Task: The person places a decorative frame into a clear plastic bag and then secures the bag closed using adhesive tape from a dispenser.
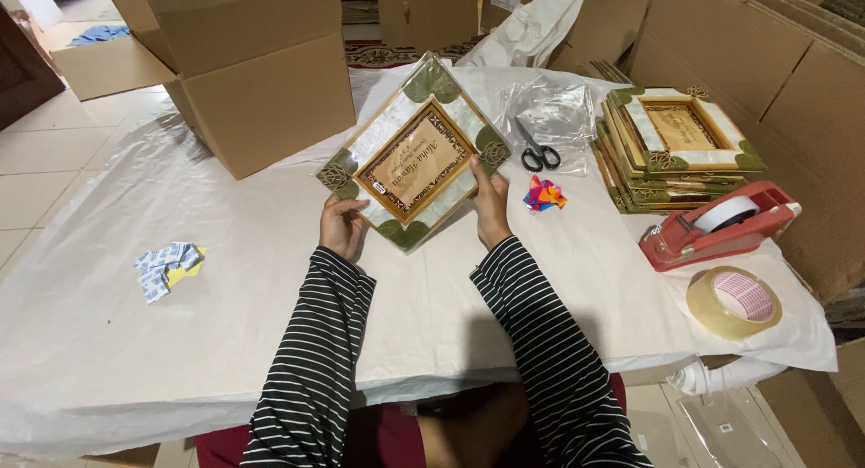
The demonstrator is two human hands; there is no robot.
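Both my hands grip one decorated frame (414, 157), tilted like a diamond, held up over the table (108, 342): left hand (342, 227) at its lower-left edge, right hand (491, 207) on the right edge. Scissors (538, 150) & colourful scrap (544, 195) just right of it; frame stack (676, 153), tape dispenser (721, 227), tape roll (733, 301) further right. Cardboard box (257, 81) behind-left.

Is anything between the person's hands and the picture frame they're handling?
No. Both hands already hold the frame directly: the left hand grips its lower left edge, the right hand its lower right edge. Scissors and the cardboard box lie clear of it.
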